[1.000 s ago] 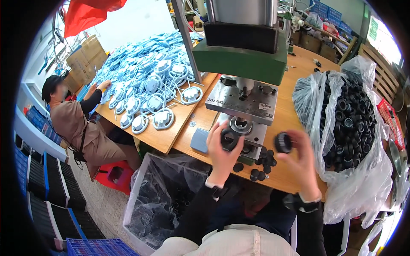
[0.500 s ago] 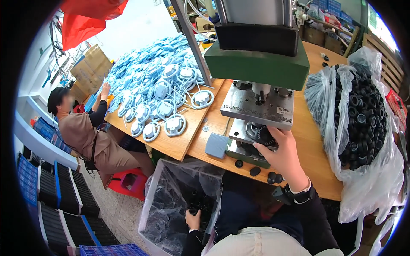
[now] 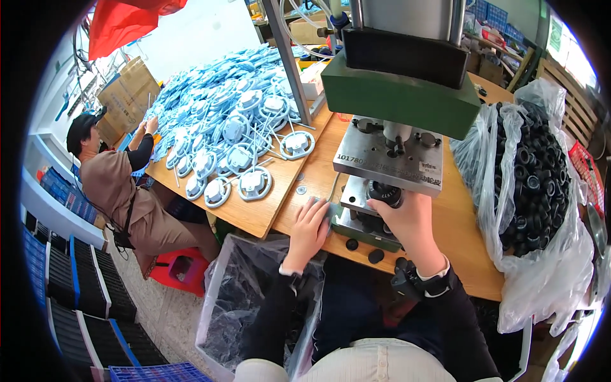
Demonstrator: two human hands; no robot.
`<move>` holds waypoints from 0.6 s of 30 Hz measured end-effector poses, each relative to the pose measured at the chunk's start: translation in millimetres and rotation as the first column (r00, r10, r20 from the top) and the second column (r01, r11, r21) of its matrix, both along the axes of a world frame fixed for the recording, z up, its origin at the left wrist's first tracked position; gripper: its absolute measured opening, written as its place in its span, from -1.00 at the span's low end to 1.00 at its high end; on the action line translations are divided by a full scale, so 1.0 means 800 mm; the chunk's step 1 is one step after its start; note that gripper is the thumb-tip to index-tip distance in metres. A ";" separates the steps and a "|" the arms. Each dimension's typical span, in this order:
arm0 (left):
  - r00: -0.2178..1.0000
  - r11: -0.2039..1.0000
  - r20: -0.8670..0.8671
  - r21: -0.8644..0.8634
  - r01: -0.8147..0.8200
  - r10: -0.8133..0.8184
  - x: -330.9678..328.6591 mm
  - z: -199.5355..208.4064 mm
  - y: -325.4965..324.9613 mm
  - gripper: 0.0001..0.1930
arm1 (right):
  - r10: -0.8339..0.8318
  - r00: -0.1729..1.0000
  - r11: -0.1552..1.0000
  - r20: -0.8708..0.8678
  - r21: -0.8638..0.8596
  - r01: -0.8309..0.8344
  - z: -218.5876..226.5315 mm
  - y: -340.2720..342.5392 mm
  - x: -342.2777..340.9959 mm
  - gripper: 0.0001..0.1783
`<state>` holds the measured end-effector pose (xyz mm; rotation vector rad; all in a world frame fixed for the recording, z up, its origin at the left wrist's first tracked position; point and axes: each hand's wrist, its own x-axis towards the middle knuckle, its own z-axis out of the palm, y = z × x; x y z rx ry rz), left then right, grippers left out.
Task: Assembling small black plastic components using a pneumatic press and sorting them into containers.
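right of centre: right hand (image 3: 412, 224) is holding black wheel (image 3: 384, 193) in press (image 3: 398, 95); centre: left hand (image 3: 308, 230) is lying outstretched.

I see the bare left hand (image 3: 308, 230) palm down, fingers stretched forward, and the bare right hand (image 3: 411, 223) thumb leftward, both black-sleeved forearms (image 3: 457, 321) extended ahead.

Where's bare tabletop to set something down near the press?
Bare tabletop lies between your right hand and the plastic bag of black parts. Crowded: just before the press, with black discs; the left table, under light-blue parts.
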<state>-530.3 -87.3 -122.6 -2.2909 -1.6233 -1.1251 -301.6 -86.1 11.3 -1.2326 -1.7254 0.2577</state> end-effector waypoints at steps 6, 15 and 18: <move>0.997 0.990 -0.069 -0.137 0.014 -0.023 0.004 -0.003 0.020 -0.64 | -0.030 0.994 0.991 -0.101 -0.130 0.017 0.006 -0.009 -0.003 -0.58; 0.984 0.982 -0.096 -0.105 -0.157 0.147 0.023 -0.009 0.019 -0.67 | 0.006 0.995 0.984 -0.103 -0.179 -0.024 0.010 -0.035 0.015 -0.43; 0.959 0.950 -0.178 -0.184 -0.252 0.220 0.023 -0.029 0.029 -0.67 | -0.144 0.979 0.972 -0.146 0.165 0.167 0.009 -0.099 0.054 -0.40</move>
